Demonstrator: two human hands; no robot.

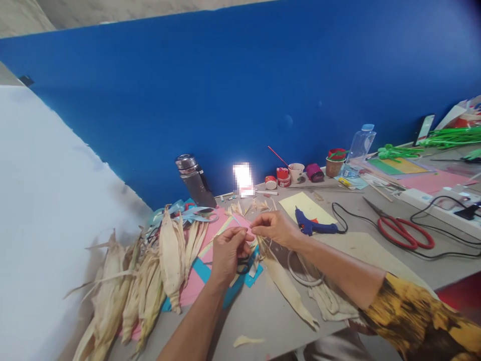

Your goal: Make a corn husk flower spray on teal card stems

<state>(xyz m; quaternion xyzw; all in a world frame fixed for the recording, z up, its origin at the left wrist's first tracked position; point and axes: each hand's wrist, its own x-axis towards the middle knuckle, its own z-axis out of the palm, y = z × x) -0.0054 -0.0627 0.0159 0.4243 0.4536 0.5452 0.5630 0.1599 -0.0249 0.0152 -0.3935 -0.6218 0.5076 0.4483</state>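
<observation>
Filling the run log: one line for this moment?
left hand: pinches husk strip | right hand: pinches same strip | husk pile: at left

We face a deep blue partition [263, 90] behind the grey desk [270, 311]; a pale wall [112, 10] shows above, and a white sheet [37, 200] slopes at our left.

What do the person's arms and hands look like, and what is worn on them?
Both hands, left hand and right hand, are bare, without gloves. The forearms are bare too. The right arm has a short sleeve of yellow cloth with a black pattern. No sleeve shows on the left arm.
</observation>
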